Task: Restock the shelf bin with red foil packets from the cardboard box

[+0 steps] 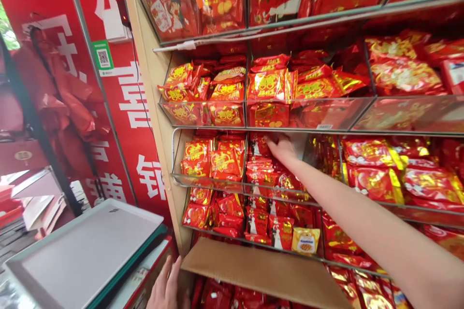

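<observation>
My right hand [282,148] reaches into the shelf bin below the middle row, its fingers at a small red packet [258,145] at the back; whether they grip it is hard to tell. More red packets [261,174] are stacked under the hand, behind a clear front panel. Down at the bottom, my left hand [167,284] is beside the left end of a brown cardboard flap [253,268], fingers extended and holding nothing visible. Red packets [215,294] lie beneath the flap.
Shelves of red and gold packets rise above and to the right, with clear bin fronts [319,113]. A light grey tray [90,246] sits at lower left. A wooden side panel [159,120] borders the shelves, near a hanging cable [139,72].
</observation>
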### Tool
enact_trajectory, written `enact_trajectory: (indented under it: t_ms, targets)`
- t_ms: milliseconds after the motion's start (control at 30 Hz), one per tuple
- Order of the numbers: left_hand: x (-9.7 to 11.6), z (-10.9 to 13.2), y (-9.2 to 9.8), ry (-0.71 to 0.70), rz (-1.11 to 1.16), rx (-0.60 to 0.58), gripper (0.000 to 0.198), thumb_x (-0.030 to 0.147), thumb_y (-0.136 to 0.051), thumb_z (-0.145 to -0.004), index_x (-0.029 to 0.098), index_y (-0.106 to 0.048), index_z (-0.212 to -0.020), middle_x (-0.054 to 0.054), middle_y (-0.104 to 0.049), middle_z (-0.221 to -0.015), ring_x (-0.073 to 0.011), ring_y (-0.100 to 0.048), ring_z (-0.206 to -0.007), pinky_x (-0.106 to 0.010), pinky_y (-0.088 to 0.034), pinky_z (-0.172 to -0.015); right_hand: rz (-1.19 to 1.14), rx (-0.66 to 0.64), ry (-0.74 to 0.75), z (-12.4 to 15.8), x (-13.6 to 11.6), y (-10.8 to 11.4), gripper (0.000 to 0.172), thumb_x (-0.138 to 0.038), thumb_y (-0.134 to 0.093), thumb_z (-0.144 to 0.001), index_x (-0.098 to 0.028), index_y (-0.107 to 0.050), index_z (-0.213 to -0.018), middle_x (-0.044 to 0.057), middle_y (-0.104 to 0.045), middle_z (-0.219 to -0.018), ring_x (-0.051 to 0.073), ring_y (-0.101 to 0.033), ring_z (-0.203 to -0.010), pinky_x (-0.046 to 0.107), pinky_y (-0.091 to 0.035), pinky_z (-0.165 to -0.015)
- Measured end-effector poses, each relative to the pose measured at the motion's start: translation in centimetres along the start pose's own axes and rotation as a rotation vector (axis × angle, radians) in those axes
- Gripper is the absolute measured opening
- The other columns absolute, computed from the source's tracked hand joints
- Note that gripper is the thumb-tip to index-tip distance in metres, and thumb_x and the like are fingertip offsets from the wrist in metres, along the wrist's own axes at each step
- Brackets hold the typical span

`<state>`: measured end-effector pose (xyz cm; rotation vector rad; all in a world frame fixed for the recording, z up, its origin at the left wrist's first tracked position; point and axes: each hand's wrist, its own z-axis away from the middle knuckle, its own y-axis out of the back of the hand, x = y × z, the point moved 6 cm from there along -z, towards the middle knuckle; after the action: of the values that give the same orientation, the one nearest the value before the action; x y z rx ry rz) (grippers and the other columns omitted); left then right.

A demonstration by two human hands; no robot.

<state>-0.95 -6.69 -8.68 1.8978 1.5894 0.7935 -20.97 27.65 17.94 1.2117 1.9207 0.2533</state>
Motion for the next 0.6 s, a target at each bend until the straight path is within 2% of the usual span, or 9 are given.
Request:
enact_trajectory:
  t_ms: [67,167,233,300,333,367,433,467,600]
  targets:
    - [1.6,0.4,2.1,-0.032,0.019,0.06,0.059,0.017,-0.047,-0.076,0.021,-0.024,-0.13,-0.015,-0.026,-0.138,-0.034,-0.024,-0.127,-0.053,-0.034,-0.096,0.001,-0.001,0.039,0.5,-1.0,1.7,0.033,-0.043,-0.045,-0.08,-0.013,-0.057,-0.081,0.012,-0.061,-0.081,0.023,-0.056,-0.078,0.032,-0.041,-0.067]
    - [5.1,2.3,3.7,-0.178,0.172,0.036,0.052,0.009,-0.05,-0.074,0.026,-0.035,-0.121,-0.009,-0.021,-0.141,-0.0313,-0.024,-0.128,-0.048,-0.036,-0.096,-0.002,-0.022,0.14,4.4,-2.4,4.9,0.029,-0.042,-0.046,-0.08,-0.015,-0.057,-0.074,0.005,-0.058,-0.074,0.02,-0.054,-0.077,0.032,-0.039,-0.072]
    - [7.2,4.2,3.1,-0.24,0.293,-0.099,0.046,0.005,-0.047,-0.074,0.027,-0.042,-0.115,-0.007,-0.024,-0.139,-0.0287,-0.025,-0.127,-0.044,-0.038,-0.095,-0.04,0.064,0.35,10.0,-3.5,7.6,0.024,-0.038,-0.048,-0.081,-0.018,-0.054,-0.07,0.003,-0.054,-0.073,0.018,-0.05,-0.078,0.032,-0.038,-0.073]
    - [8.8,6.1,1.4,-0.267,0.374,-0.293,0.044,0.004,-0.043,-0.075,0.025,-0.047,-0.113,-0.008,-0.025,-0.139,-0.0277,-0.023,-0.128,-0.044,-0.037,-0.097,-0.159,0.04,0.573,17.6,-3.6,9.1,0.017,-0.03,-0.048,-0.082,-0.02,-0.052,-0.069,0.001,-0.053,-0.07,0.015,-0.049,-0.072,0.03,-0.039,-0.069]
    - [9.4,6.8,0.4,-0.276,0.397,-0.387,0.044,0.004,-0.042,-0.075,0.024,-0.048,-0.114,-0.009,-0.025,-0.139,-0.0272,-0.021,-0.129,-0.044,-0.035,-0.099,-0.208,-0.063,0.691,21.8,-3.5,9.0,0.017,-0.028,-0.05,-0.081,-0.021,-0.053,-0.066,0.001,-0.054,-0.069,0.014,-0.049,-0.069,0.028,-0.039,-0.066]
    - [10.0,7.4,-0.6,-0.287,0.412,-0.471,0.046,0.003,-0.041,-0.074,0.023,-0.048,-0.115,-0.009,-0.025,-0.14,-0.0265,-0.02,-0.13,-0.044,-0.034,-0.1,-0.187,-0.274,0.791,26.1,-3.0,7.8,0.016,-0.028,-0.051,-0.08,-0.021,-0.054,-0.066,0.0,-0.056,-0.068,0.015,-0.05,-0.068,0.028,-0.04,-0.065]
    - [10.9,7.5,-2.7,-0.302,0.433,-0.613,0.05,0.002,-0.04,-0.073,0.021,-0.046,-0.119,-0.009,-0.027,-0.14,-0.0252,-0.019,-0.131,-0.043,-0.03,-0.103,-0.072,-0.667,0.755,33.5,-0.4,4.5,0.015,-0.027,-0.053,-0.08,-0.021,-0.057,-0.066,0.0,-0.06,-0.069,0.014,-0.052,-0.066,0.025,-0.043,-0.062]
    - [11.3,7.2,-3.8,-0.299,0.438,-0.666,0.052,0.002,-0.04,-0.073,0.02,-0.044,-0.121,-0.009,-0.029,-0.14,-0.0246,-0.02,-0.13,-0.043,-0.029,-0.103,-0.05,-0.77,0.693,36.3,1.1,3.1,0.015,-0.025,-0.051,-0.081,-0.021,-0.059,-0.069,0.001,-0.062,-0.072,0.014,-0.054,-0.067,0.024,-0.045,-0.062]
    - [13.3,4.1,-8.0,-0.269,0.433,-0.746,0.052,0.007,-0.04,-0.075,0.02,-0.04,-0.126,-0.01,-0.041,-0.133,-0.0245,-0.032,-0.125,-0.044,-0.029,-0.102,-0.044,-0.877,0.366,42.0,6.5,-1.3,0.014,-0.02,-0.052,-0.079,-0.021,-0.059,-0.067,0.0,-0.063,-0.071,0.014,-0.059,-0.066,0.021,-0.046,-0.06]
